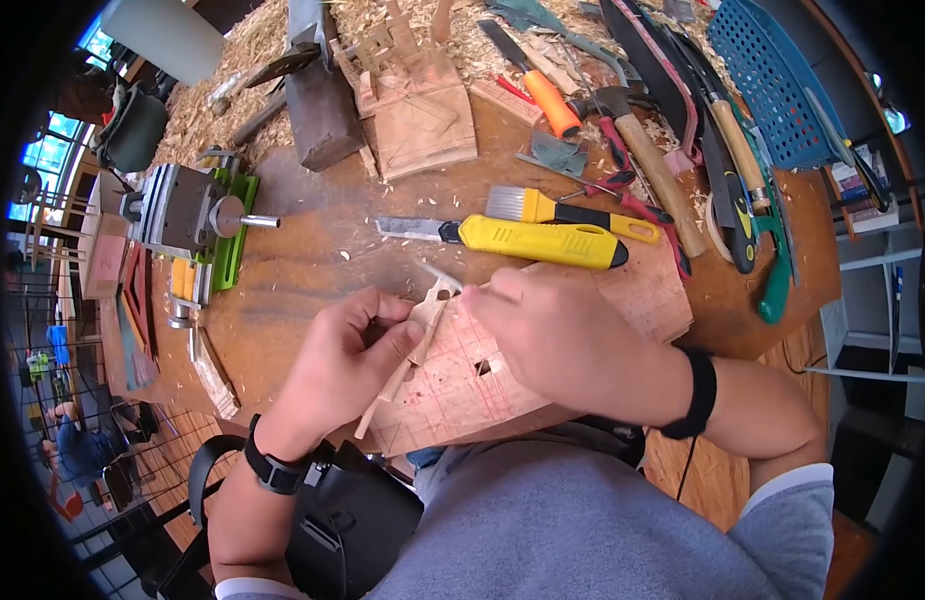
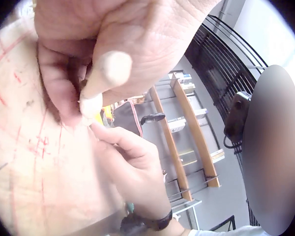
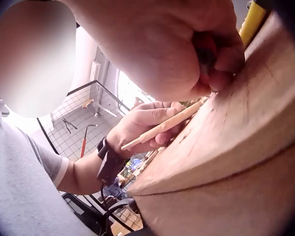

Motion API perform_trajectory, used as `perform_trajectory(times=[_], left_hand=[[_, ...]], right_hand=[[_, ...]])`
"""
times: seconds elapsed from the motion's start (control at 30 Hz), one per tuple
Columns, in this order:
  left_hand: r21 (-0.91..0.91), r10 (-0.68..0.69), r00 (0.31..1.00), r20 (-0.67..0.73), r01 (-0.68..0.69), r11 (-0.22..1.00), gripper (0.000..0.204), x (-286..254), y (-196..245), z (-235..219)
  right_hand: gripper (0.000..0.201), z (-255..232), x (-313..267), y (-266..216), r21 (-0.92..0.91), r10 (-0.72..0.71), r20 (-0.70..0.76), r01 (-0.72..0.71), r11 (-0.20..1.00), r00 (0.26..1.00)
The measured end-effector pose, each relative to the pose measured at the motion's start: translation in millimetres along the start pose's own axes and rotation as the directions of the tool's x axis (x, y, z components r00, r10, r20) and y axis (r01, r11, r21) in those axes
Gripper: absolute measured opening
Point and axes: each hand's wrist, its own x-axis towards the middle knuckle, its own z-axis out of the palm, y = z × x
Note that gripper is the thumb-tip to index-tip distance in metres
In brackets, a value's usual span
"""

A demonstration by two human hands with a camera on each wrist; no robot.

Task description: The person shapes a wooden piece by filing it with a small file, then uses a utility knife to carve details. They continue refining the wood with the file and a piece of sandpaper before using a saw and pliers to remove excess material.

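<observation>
My left hand (image 1: 342, 360) pinches a slender turned wooden stick (image 1: 390, 386) between thumb and fingers, slanting over a thick pale board (image 1: 457, 400). Red pencil-like lines and a few holes mark the board. In the right wrist view the stick (image 3: 160, 131) shows a stepped, narrower near end; its far end meets the right fingertips. My right hand (image 1: 557, 335) is curled round a small tool with a red and black handle (image 3: 205, 51), mostly hidden in the palm. A thin pale strip (image 1: 440, 275) juts from beside those fingers toward the stick's upper end.
Beyond the board lie a yellow utility knife (image 1: 542, 241) and a yellow-black brush (image 1: 572, 213). A hammer (image 1: 647, 170), saws and a blue basket (image 1: 772, 85) crowd the right. A vise (image 1: 187, 215) stands left; wood shavings (image 1: 197, 125) cover the back.
</observation>
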Motion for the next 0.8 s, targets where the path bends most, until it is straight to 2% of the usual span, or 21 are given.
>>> perform_trajectory(times=[0.07, 0.1, 0.13, 0.17, 0.23, 0.3, 0.47, 0.53, 0.6, 0.7, 0.8], left_hand=[[0.008, 0.025, 1.000, -0.012, -0.025, 1.000, 0.014, 2, 3, -1], [-0.069, -0.023, 1.000, 0.001, 0.023, 0.997, 0.014, 1, 4, -2], [-0.143, -0.073, 0.997, 0.019, 0.075, 0.987, 0.014, 1, 6, -2], [-0.141, -0.074, 0.997, 0.019, 0.076, 0.987, 0.014, -1, 9, -3], [-0.310, -0.175, 0.983, 0.049, 0.182, 0.933, 0.017, -2, 17, -4], [-0.303, -0.161, 0.985, 0.065, 0.173, 0.937, 0.018, -3, 13, -4], [-0.342, -0.169, 0.981, 0.094, 0.191, 0.920, 0.021, -6, 13, -4], [-0.432, -0.158, 0.984, 0.089, 0.181, 0.884, 0.025, -7, 10, -3], [-0.485, -0.147, 0.985, 0.091, 0.173, 0.857, 0.026, -8, 8, -4], [-0.557, -0.140, 0.985, 0.099, 0.171, 0.813, 0.028, -11, 10, -3], [-0.550, -0.117, 0.988, 0.101, 0.153, 0.821, 0.029, -12, 12, 2]], right_hand=[[0.033, -2, -1, 3, 0.056, -0.005, -0.052, 0.008, 0.998, 0.999], [0.034, -2, -2, 3, 0.120, -0.010, -0.095, 0.022, 0.993, 0.995], [0.034, -2, -5, 1, 0.119, -0.013, -0.094, 0.024, 0.993, 0.995], [0.032, -2, -9, -2, 0.135, -0.024, -0.126, 0.041, 0.990, 0.992], [0.031, -2, -15, -3, 0.151, -0.030, -0.162, 0.054, 0.987, 0.986], [0.037, -1, -20, -2, 0.207, 0.014, -0.155, 0.018, 0.978, 0.988], [0.037, -14, -26, -7, 0.158, 0.010, -0.096, 0.005, 0.987, 0.995], [0.036, -17, -29, -9, 0.147, 0.012, -0.073, -0.001, 0.989, 0.997], [0.033, -18, -31, -9, 0.181, -0.005, -0.242, 0.051, 0.982, 0.970], [0.032, -22, -29, 3, 0.271, 0.039, -0.326, 0.054, 0.961, 0.945], [0.030, -20, -30, 3, 0.299, 0.036, -0.303, 0.059, 0.952, 0.952]])
